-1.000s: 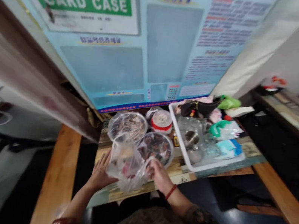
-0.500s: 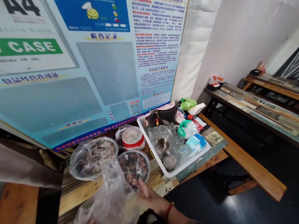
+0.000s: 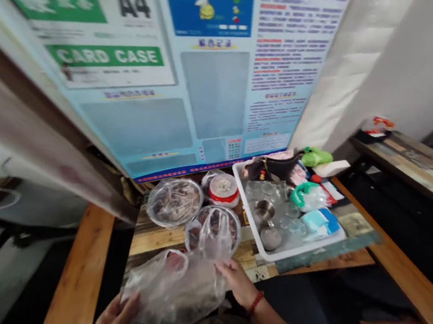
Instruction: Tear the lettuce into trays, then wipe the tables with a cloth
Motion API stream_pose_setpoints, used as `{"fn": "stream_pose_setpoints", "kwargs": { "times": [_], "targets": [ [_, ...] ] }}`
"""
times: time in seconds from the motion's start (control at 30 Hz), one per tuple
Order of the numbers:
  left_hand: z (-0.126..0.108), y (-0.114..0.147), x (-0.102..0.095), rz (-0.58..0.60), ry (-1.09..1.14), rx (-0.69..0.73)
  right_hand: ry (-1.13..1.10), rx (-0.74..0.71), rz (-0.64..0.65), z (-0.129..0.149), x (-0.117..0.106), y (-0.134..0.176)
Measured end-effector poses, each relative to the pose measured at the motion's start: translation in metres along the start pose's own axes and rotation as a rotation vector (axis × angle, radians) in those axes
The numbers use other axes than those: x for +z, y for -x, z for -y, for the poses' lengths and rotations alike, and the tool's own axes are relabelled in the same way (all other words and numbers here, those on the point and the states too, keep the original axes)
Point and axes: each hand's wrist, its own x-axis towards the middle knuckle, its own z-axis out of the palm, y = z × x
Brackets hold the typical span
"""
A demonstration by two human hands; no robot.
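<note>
Leaning against the wall ahead of me is a big pale-blue notice board (image 3: 197, 76), its lower edge resting at the back of a worn wooden table (image 3: 154, 237). A wooden bench (image 3: 79, 272) runs along the table's left side and another bench (image 3: 408, 282) along its right, with dark floor beyond.

My left hand (image 3: 116, 319) is low at the near edge, fingers spread and loosely curved against the lower left side of a clear plastic bag (image 3: 175, 293); it presses on the bag rather than closing round it. My right hand (image 3: 236, 282) is half open, its fingertips pinching the bag's upper right edge, where one thin handle loop (image 3: 215, 233) stands up. A red bracelet (image 3: 256, 302) sits on that wrist. The bag lies crumpled on the near part of the table, between my two hands, with something dark showing dimly inside; I cannot tell what.

Just behind the bag are two round dishes of dark food (image 3: 173, 209) covered in clear film, and behind them a red-rimmed lidded tub (image 3: 223, 188). To the right a white tray (image 3: 267, 253) holds glasses, a metal cup and blue and green packets.
</note>
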Motion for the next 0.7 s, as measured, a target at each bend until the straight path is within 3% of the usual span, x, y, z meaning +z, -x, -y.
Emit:
{"fn": "stream_pose_setpoints", "kwargs": {
  "times": [0.13,0.2,0.27,0.37,0.4,0.47,0.57,0.63,0.7],
  "targets": [
    [0.018,-0.007,-0.015,-0.181,0.187,0.017,0.053,-0.005,0.008,0.005,-0.001,0.002],
    [0.024,-0.013,-0.024,-0.218,0.155,0.048,0.077,0.009,-0.005,0.006,0.002,0.001],
    [0.024,-0.015,-0.034,-0.274,-0.005,0.13,0.093,0.026,-0.055,0.004,0.004,0.001],
    [0.012,-0.005,-0.033,-0.278,-0.396,0.418,0.111,0.11,-0.017,-0.008,0.006,0.005],
    [0.006,0.001,-0.027,-0.202,-0.527,0.539,0.145,0.129,0.039,-0.013,0.007,0.007],
    [-0.005,0.01,-0.008,0.062,-0.734,0.753,0.243,0.134,0.158,-0.021,0.012,0.009],
    [-0.012,0.013,0.026,0.376,-0.892,0.924,0.399,0.094,0.372,-0.023,0.021,0.009],
    [-0.011,0.009,0.04,0.553,-0.902,0.86,0.462,0.093,0.502,-0.018,0.025,0.008],
    [-0.007,0.005,0.046,0.788,-0.824,0.633,0.48,0.111,0.555,-0.011,0.025,0.009]
  ]
}}
